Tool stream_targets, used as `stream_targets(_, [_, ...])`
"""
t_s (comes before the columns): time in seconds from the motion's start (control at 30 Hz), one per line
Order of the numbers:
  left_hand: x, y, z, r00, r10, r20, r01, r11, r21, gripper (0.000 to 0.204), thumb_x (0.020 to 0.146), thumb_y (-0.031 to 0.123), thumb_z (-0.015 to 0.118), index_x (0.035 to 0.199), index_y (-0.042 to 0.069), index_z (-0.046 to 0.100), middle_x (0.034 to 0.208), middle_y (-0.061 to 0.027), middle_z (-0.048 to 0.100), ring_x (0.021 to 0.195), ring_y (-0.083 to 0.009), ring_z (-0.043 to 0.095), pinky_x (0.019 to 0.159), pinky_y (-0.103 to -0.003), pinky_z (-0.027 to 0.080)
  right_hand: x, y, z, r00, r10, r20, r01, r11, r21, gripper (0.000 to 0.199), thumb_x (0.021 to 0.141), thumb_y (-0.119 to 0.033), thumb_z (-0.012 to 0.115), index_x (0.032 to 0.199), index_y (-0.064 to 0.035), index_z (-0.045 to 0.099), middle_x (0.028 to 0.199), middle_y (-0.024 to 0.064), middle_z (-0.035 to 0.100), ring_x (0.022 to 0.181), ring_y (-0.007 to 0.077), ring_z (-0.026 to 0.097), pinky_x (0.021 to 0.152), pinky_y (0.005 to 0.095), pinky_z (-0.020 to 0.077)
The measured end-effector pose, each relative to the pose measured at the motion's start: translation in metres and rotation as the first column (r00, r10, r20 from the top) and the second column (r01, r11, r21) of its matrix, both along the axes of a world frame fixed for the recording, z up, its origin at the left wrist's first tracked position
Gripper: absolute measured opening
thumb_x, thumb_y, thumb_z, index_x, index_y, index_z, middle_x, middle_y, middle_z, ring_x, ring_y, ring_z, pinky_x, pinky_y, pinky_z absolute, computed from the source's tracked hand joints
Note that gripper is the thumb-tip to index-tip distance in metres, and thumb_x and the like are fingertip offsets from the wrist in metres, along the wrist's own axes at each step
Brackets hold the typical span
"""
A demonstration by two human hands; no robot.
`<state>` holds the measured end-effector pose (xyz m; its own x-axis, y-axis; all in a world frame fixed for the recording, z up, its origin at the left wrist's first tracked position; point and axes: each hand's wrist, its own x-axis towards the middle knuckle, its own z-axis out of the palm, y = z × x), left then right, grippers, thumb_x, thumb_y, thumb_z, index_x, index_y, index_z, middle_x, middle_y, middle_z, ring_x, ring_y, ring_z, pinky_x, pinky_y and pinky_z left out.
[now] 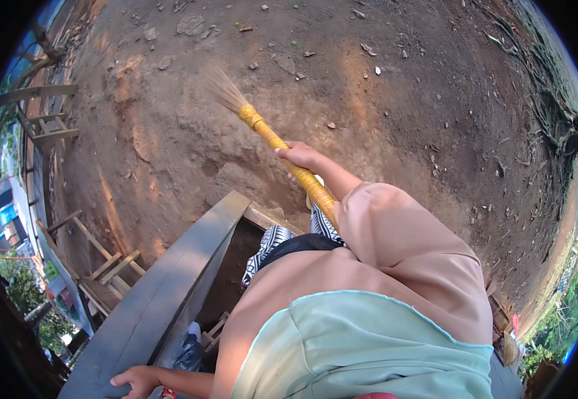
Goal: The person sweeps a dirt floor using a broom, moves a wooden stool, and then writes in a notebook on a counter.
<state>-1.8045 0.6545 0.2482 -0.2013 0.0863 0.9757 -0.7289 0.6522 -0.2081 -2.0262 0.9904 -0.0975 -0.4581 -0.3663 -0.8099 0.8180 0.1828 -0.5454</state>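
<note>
My right hand [301,157] is wrapped around the yellow-bound handle of a stick broom [264,129], ahead of my body. The broom slants up and to the left, its thin, blurred bristles spread over the brown dirt ground [395,139]. The handle's lower end passes behind my right sleeve. At the lower left, my left hand [137,382] rests on a grey wooden tabletop [149,312] with its thumb stretched out. Nothing shows in that hand, though part of it is cut off by the frame's edge.
The grey table's corner reaches forward on my left. Rough wooden frames [112,266] and a small wooden bench [49,130] stand farther left. Stones, dry leaves and bits of litter dot the uneven ground. Exposed tree roots [545,93] run along the far right.
</note>
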Motion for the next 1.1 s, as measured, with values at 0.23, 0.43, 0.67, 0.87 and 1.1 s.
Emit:
stream_targets(0.23, [0.003, -0.003, 0.004, 1.0, -0.024, 0.019, 0.025, 0.999, -0.042, 0.047, 0.087, 0.038, 0.046, 0.118, 0.003, 0.046, 0.14, -0.0285, 0.003, 0.128, -0.0449, 0.011, 0.097, -0.056, 0.018, 0.043, 0.086, -0.137, 0.976, -0.13, 0.175, 0.052, 0.917, 0.395, 0.043, 0.08, -0.032, 0.058, 0.101, 0.0055, 0.054, 0.086, 0.0187, 0.059, 0.059, 0.028, 0.061, 0.046, 0.0404, 0.0479])
stream_targets(0.43, [0.003, -0.001, 0.0, 0.999, -0.042, -0.032, 0.042, 0.999, 0.001, 0.047, 0.087, 0.04, 0.045, 0.117, 0.004, 0.046, 0.14, -0.028, 0.004, 0.127, -0.0462, 0.013, 0.096, -0.057, 0.019, 0.095, 0.248, -0.088, 0.976, -0.213, 0.042, 0.138, 0.759, 0.636, 0.038, 0.084, -0.028, 0.052, 0.104, 0.0038, 0.048, 0.073, 0.0153, 0.057, 0.048, 0.0227, 0.057, 0.043, 0.0367, 0.0492])
stream_targets(0.67, [0.003, 0.005, 0.005, 0.997, 0.064, -0.052, -0.067, 0.996, -0.058, 0.057, 0.086, 0.044, 0.044, 0.124, 0.002, 0.038, 0.139, -0.0285, 0.008, 0.126, -0.0468, 0.013, 0.097, -0.056, 0.019, 0.133, 0.173, -0.044, 0.992, -0.092, 0.084, 0.048, 0.904, 0.425, 0.045, 0.084, -0.032, 0.051, 0.117, -0.0012, 0.043, 0.088, 0.0135, 0.055, 0.053, 0.0197, 0.057, 0.043, 0.0338, 0.0467])
stream_targets(0.87, [0.0, -0.001, 0.028, 0.982, 0.104, -0.16, -0.111, 0.993, -0.033, 0.063, 0.084, 0.04, 0.05, 0.129, 0.001, 0.03, 0.138, -0.0262, 0.015, 0.125, -0.0436, 0.02, 0.098, -0.052, 0.02, 0.222, 0.267, -0.086, 0.776, -0.55, 0.309, 0.276, 0.736, 0.618, 0.036, 0.085, -0.034, 0.049, 0.105, -0.0038, 0.046, 0.071, 0.0104, 0.053, 0.048, 0.0212, 0.053, 0.041, 0.0363, 0.0448])
stream_targets(1.1, [-0.008, 0.015, 0.031, 0.971, 0.117, -0.209, -0.111, 0.993, 0.039, 0.066, 0.082, 0.038, 0.053, 0.131, 0.002, 0.027, 0.137, -0.0248, 0.019, 0.124, -0.0411, 0.023, 0.099, -0.05, 0.022, 0.391, 0.392, -0.038, 0.452, -0.888, 0.086, 0.461, 0.315, 0.83, 0.034, 0.08, -0.033, 0.056, 0.096, -0.0044, 0.047, 0.066, 0.0098, 0.053, 0.049, 0.0215, 0.053, 0.042, 0.0347, 0.045])
